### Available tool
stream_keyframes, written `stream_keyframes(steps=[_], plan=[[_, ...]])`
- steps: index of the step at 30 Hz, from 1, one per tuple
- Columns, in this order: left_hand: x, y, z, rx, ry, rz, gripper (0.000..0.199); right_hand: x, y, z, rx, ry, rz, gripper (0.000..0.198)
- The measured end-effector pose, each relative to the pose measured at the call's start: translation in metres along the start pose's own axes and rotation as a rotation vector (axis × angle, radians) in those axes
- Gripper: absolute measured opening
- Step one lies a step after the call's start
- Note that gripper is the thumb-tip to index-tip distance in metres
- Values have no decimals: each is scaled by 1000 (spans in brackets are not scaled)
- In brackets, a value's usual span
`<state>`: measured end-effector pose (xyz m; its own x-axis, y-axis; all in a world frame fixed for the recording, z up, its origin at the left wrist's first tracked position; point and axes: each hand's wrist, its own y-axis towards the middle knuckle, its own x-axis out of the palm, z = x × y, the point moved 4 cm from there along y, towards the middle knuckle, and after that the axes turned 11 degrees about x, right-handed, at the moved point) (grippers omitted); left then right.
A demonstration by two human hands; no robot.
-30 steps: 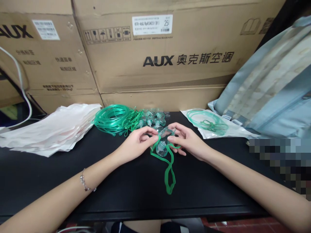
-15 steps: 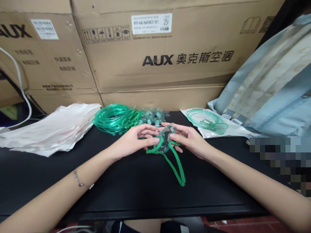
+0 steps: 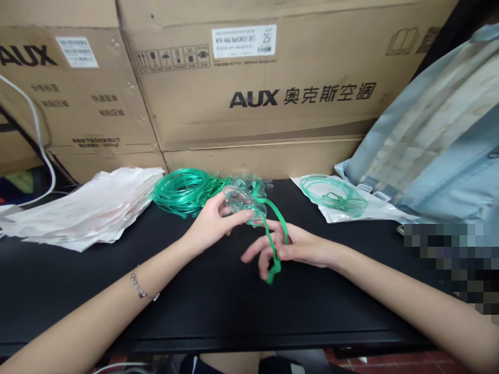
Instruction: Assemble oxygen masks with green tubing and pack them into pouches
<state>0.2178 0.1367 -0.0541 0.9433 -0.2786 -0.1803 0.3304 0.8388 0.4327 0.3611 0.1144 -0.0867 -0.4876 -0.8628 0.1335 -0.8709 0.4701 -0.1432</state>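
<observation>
A clear plastic oxygen mask (image 3: 244, 201) is tilted above the black table, with my left hand (image 3: 214, 221) closed on its near left side, thumb on top. From the mask a green elastic strap (image 3: 276, 212) hangs down in a loop toward me. My right hand (image 3: 290, 246) is at that loop, the strap running between its thumb and loosely curled, blurred fingers. Behind my left hand lie a coil of green tubing (image 3: 181, 189), a tangle of green straps (image 3: 218, 182) and more clear plastic parts, partly hidden by the mask.
A stack of white bags (image 3: 89, 208) lies on the left of the black table (image 3: 218, 306). At the right back, a white bag (image 3: 331, 213) carries green tubing. Large cardboard boxes (image 3: 249, 124) stand behind, and a light blue backpack (image 3: 440, 145) leans at the right.
The mask has moved left and slightly up in my left hand and turned. My right hand has left the mask's side and moved down to the strap loop.
</observation>
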Motion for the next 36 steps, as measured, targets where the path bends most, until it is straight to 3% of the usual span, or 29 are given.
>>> stream_keyframes(steps=[4, 8, 13, 15, 20, 23, 27, 31, 36], plan=[[-11, 2, -1, 24, 115, 21, 33, -10, -5, -1, 34, -65, 124, 64], [-31, 5, -4, 100, 326, -12, 35, -25, -11, -12, -71, -79, 338, 52], [-30, 1, -12, -2, 443, -334, 40, -45, -21, -23, -257, -244, 823, 24], [-21, -3, -12, -26, 430, -441, 44, -45, -22, -24, -275, -330, 893, 20], [-6, -11, -17, -197, 459, -509, 76, -39, -15, -17, -147, -577, 822, 20], [-6, -14, -21, -290, 445, -477, 82, -37, -12, -12, -84, -756, 813, 16], [-11, -11, -19, -178, 486, -343, 68, -36, -8, -8, -69, -978, 758, 10], [-12, -10, -14, -59, 636, -331, 45, -36, -7, -5, -56, -1097, 730, 9], [-7, -9, -15, 77, 796, -266, 37, -35, -9, -7, -91, -1164, 755, 15]])
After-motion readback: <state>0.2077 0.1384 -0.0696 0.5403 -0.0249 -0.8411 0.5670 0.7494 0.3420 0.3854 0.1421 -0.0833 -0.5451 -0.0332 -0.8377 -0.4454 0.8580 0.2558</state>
